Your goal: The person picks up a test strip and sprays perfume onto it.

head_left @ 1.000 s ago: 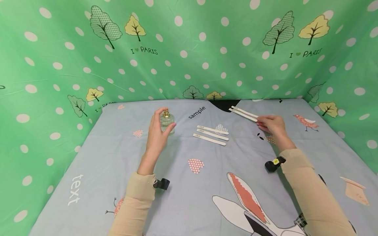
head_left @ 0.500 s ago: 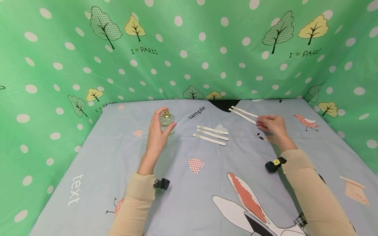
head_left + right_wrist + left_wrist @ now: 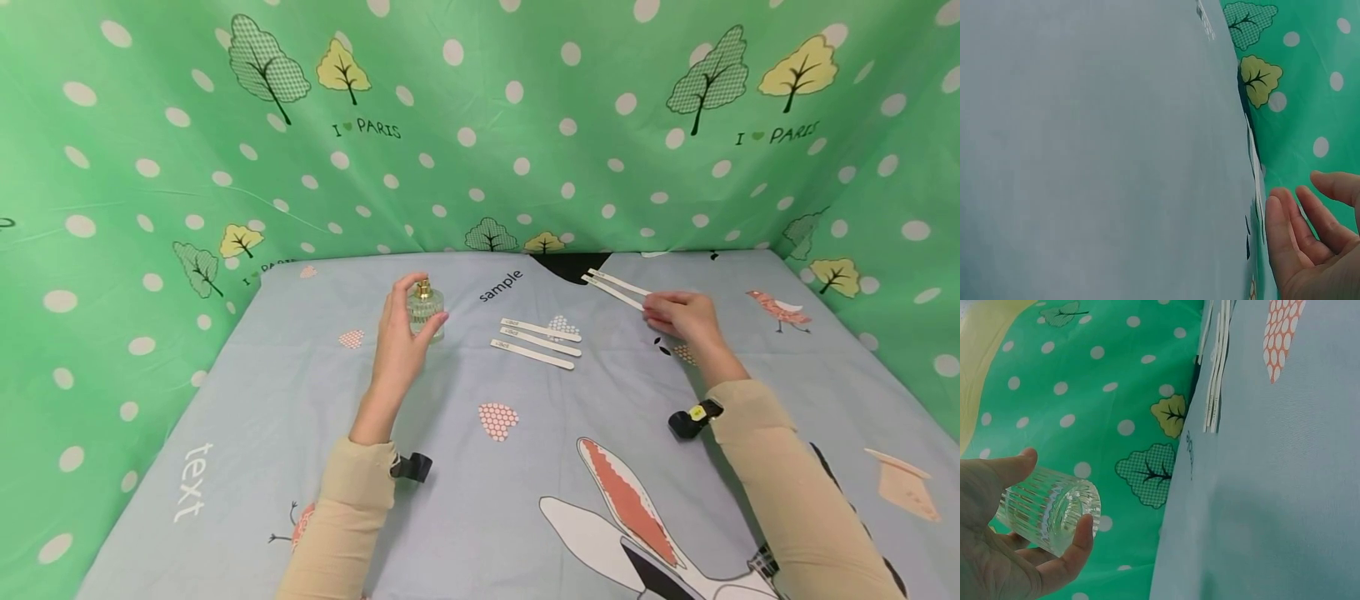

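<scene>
My left hand holds a clear ribbed glass perfume bottle with a gold spray top, a finger up at the top and the thumb along its side. In the left wrist view the bottle is tilted, its base facing outward between thumb and fingers. At the far right of the table, my right hand is at the near ends of two white paper test strips, covering those ends. From the right wrist, the hand shows its thumb apart from the fingers, with nothing between them.
Between the hands lie three more white strips, roughly parallel, with small print at their left ends. A grey-blue patterned cloth covers the table. Green dotted fabric rises behind the table and at both sides.
My right hand has shifted slightly left over the two far strips, hiding a little more of their near ends. The left hand and the perfume bottle stay in place.
</scene>
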Demonstrator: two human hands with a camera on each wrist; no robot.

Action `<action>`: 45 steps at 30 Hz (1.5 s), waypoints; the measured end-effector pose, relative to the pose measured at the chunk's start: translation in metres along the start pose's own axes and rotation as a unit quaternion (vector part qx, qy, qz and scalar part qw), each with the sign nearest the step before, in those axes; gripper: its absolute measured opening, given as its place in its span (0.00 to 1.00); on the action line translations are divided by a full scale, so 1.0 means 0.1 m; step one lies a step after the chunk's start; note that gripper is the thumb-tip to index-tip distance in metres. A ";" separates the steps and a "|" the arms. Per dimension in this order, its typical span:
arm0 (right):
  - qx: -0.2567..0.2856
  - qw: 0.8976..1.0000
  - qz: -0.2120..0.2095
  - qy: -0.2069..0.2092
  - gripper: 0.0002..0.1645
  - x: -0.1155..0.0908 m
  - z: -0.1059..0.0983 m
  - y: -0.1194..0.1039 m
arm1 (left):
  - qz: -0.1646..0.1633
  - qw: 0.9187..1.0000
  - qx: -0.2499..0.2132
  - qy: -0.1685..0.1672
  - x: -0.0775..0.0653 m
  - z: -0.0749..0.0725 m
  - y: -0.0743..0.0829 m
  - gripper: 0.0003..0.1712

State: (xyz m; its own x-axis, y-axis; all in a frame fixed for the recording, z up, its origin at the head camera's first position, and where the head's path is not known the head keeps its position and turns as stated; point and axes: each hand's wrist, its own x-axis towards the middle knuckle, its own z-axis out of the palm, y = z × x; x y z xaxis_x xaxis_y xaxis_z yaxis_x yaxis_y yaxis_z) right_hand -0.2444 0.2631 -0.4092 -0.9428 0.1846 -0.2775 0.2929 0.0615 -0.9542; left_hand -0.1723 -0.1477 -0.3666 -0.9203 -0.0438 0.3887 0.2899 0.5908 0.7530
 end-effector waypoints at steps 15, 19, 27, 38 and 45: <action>0.020 0.999 -0.015 -0.020 0.19 -0.04 0.13 -0.02 | -0.004 1.000 0.000 -0.001 0.00 -0.01 0.01 0.34; 0.021 0.999 -0.019 -0.039 0.24 -0.07 0.16 -0.03 | -0.003 1.000 -0.002 -0.001 0.00 -0.02 0.00 0.34; -0.006 0.998 -0.027 -0.059 0.28 -0.09 0.24 -0.03 | -0.003 1.000 -0.001 -0.002 0.00 -0.01 -0.01 0.34; -0.024 0.997 -0.024 -0.071 0.27 -0.09 0.36 -0.03 | -0.004 1.000 -0.003 -0.005 0.01 -0.03 0.00 0.34; -0.027 0.995 -0.019 -0.092 0.30 -0.08 0.42 -0.02 | -0.007 1.000 -0.003 -0.005 0.00 -0.03 0.00 0.34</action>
State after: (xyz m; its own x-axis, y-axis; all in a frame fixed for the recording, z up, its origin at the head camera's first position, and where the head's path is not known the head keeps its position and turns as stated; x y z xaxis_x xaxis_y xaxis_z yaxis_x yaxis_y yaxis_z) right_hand -0.2440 0.2205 -0.4094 -0.9649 -0.0008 -0.2625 0.2606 0.1183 -0.9582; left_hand -0.1717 -0.1498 -0.3653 -0.9268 -0.0449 0.3730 0.2782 0.5853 0.7616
